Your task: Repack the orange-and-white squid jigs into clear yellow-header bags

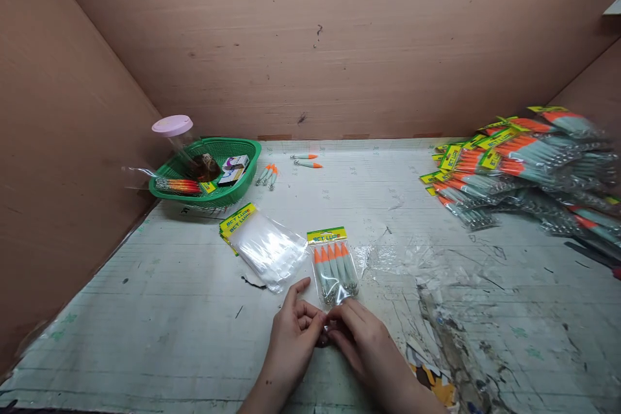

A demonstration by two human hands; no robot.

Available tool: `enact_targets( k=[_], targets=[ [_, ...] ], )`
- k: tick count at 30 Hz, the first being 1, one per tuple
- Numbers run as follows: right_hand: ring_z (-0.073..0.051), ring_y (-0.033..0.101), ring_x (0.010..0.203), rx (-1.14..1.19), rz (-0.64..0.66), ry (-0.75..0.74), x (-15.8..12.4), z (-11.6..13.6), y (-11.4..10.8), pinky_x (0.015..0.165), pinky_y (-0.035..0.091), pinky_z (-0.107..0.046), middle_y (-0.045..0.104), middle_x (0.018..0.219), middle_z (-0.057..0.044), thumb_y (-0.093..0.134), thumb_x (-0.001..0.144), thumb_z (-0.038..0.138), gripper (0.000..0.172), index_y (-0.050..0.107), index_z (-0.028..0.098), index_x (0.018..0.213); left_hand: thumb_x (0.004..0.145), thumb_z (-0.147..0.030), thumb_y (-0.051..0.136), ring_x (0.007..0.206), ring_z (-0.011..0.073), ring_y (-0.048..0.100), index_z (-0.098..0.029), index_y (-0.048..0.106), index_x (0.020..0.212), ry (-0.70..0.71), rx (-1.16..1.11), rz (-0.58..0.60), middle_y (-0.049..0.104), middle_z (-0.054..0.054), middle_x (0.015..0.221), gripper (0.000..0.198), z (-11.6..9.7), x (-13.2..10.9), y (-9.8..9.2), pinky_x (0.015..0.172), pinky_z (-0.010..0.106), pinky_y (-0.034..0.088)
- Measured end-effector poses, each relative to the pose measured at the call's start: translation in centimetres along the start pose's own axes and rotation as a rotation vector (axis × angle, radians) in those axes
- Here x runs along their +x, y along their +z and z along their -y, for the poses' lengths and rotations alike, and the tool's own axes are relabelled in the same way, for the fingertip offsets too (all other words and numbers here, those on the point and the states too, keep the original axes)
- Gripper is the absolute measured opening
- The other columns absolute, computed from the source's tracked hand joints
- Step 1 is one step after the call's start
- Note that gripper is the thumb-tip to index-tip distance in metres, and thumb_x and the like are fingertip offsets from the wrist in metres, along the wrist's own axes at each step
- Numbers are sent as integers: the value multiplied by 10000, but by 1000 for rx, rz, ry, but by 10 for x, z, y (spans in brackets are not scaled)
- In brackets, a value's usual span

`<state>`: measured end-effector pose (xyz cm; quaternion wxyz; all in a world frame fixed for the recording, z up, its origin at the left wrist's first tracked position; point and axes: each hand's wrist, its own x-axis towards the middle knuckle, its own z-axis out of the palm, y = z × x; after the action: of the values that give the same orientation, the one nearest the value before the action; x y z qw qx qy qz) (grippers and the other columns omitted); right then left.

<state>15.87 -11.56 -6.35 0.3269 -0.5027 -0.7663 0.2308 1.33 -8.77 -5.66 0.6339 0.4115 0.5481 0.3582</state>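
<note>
A clear bag of orange-tipped pale green lures (pixel 333 265) with a yellow-green header card lies flat on the table in front of me. My left hand (pixel 292 339) and my right hand (pixel 361 339) meet at its near, open end, fingers curled and pinching the plastic edge. To its left lies a stack of empty clear bags (pixel 262 244) with the same yellow headers.
A green basket (pixel 212 191) with small boxes, a packed bag and a pink-lidded jar (pixel 175 130) stands at the back left. Several loose lures (pixel 287 167) lie beside it. A big heap of filled bags (pixel 526 165) fills the right side. Brown board walls enclose the table.
</note>
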Motion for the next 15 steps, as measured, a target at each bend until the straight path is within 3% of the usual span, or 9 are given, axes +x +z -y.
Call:
enact_targets(
  k=[4, 8, 11, 13, 15],
  targets=[
    [-163, 573, 705, -66, 27, -17, 3, -2, 5, 588, 488, -248, 565, 797, -31, 490, 819, 36, 161, 494, 192, 782, 691, -288, 700, 513, 132, 589, -132, 415, 1225, 28, -10, -32, 593, -47, 602, 625, 3, 1, -2, 515, 228, 466],
    [-168, 555, 666, -2, 39, -112, 2, 2, -8, 554, 479, -259, 553, 761, -36, 396, 871, 98, 160, 467, 204, 773, 694, -271, 696, 483, 127, 591, -156, 427, 1169, 38, -18, -61, 575, -66, 580, 559, 2, -2, 2, 486, 212, 458],
    [-147, 541, 609, 235, 35, 70, -5, -3, -35, 524, 474, -239, 526, 708, -19, 364, 949, 220, 188, 458, 226, 786, 697, -270, 689, 488, 149, 613, -174, 417, 1141, 37, -22, -87, 551, -76, 565, 530, 1, -2, 6, 475, 219, 466],
    [-141, 517, 529, 273, -124, 261, -14, -20, -60, 455, 447, -238, 510, 647, -17, 345, 974, 284, 202, 487, 231, 840, 696, -270, 685, 497, 164, 623, -176, 405, 1139, 20, -4, -76, 535, -81, 565, 532, 0, -2, 7, 470, 228, 472],
    [-159, 535, 516, 176, -398, 352, -25, -46, -90, 471, 460, -275, 531, 630, -36, 338, 977, 312, 212, 513, 221, 900, 728, -284, 660, 515, 171, 626, -171, 405, 1152, 15, 33, -41, 532, -69, 593, 507, -2, -5, 5, 476, 242, 481]
  ],
)
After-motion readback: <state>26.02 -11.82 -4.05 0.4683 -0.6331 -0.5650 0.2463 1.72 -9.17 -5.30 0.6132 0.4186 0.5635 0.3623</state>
